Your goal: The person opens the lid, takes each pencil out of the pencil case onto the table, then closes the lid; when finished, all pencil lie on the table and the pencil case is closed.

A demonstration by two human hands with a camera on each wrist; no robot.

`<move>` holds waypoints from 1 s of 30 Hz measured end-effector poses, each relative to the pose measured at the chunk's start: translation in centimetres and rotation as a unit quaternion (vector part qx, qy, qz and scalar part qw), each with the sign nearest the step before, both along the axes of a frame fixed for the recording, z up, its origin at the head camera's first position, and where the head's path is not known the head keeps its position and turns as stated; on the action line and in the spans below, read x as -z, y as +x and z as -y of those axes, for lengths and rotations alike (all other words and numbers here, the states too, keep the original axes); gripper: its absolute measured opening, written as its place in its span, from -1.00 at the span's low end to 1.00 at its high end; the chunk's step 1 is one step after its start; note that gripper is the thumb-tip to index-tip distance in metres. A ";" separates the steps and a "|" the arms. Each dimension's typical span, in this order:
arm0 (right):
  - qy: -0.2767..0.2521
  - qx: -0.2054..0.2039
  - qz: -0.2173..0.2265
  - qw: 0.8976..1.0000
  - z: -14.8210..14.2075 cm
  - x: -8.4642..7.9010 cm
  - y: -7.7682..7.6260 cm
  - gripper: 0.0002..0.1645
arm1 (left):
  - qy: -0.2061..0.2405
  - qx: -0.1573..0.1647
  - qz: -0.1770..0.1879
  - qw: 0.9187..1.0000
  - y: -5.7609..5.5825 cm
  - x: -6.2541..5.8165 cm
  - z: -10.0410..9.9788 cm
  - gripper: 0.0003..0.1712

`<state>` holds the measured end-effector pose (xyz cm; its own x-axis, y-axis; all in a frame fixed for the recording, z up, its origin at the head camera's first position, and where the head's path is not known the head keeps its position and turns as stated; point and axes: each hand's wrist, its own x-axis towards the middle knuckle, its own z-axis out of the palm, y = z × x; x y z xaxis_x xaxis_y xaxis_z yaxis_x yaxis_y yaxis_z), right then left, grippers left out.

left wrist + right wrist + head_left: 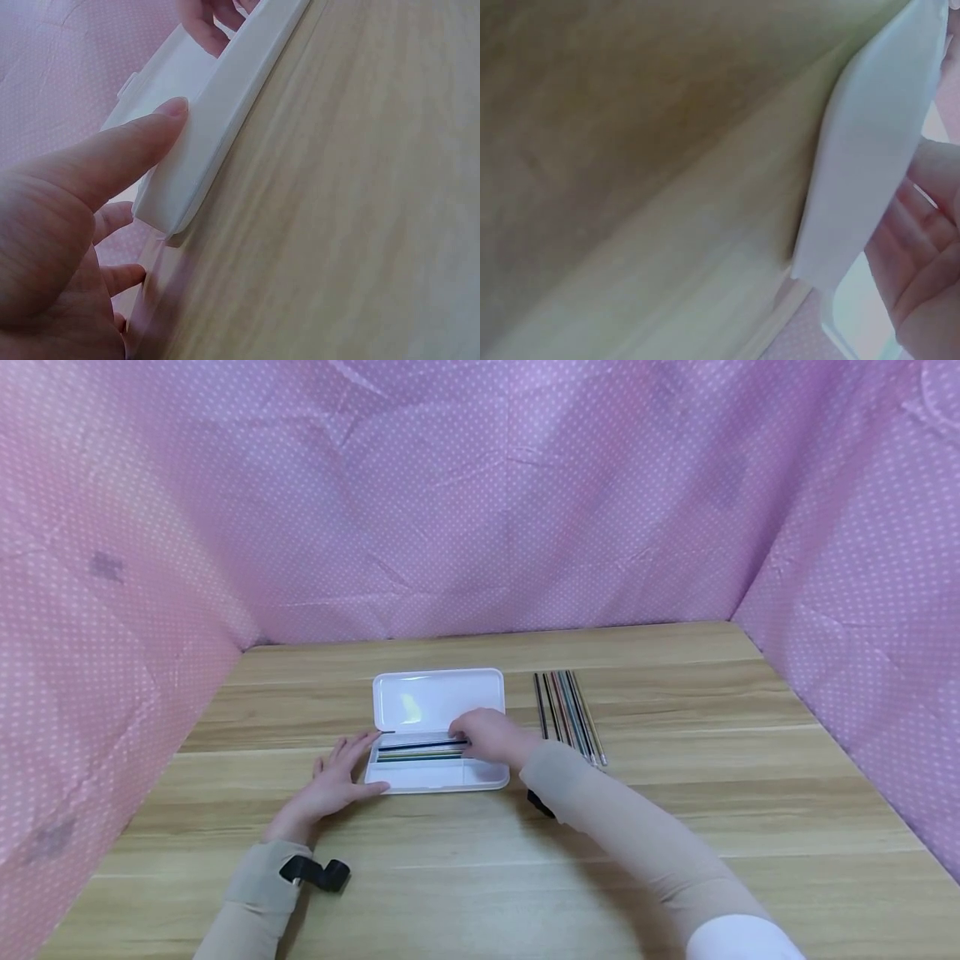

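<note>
A white pencil case [450, 777] lies open on the table with its lid [442, 697] folded back. Several pencils [420, 757] rest lengthwise inside its tray. My left hand [333, 785] spans the case's left end, fingers spread; its thumb [154, 135] lies against the front wall. My right hand [491, 739] reaches over the right part of the tray, fingers bent down at the right end of a dark pencil [420, 745]. The fingertips there are partly hidden. In the right wrist view the fingers bend in behind the case wall [870, 150].
Right of the case, several more pencils [566, 710] lie side by side on the wooden table [450, 877], partly behind the right forearm. Pink dotted cloth [480, 510] hangs around the table's back and sides. Each wrist wears a band with a small black camera.
</note>
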<state>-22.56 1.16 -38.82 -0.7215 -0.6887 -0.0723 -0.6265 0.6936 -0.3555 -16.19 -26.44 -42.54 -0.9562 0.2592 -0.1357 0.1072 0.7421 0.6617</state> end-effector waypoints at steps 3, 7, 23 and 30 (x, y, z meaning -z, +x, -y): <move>-0.012 -0.012 0.009 1.000 -0.1 0.0 -0.2 -0.66 | 0.005 -0.003 0.003 1.000 0.0 0.0 0.0 0.02; -0.013 -0.025 0.018 0.999 -0.1 0.0 -0.4 -0.66 | 0.002 -0.002 0.004 1.000 0.1 0.1 -0.1 0.03; -0.004 -0.058 0.058 0.997 0.1 0.1 -1.0 -0.71 | -0.005 0.000 -0.003 1.000 0.1 -0.1 -0.1 0.02; -0.011 -0.053 0.059 0.997 0.1 0.5 -0.9 -0.70 | -0.009 0.001 -0.003 1.000 0.0 -0.1 -0.1 0.03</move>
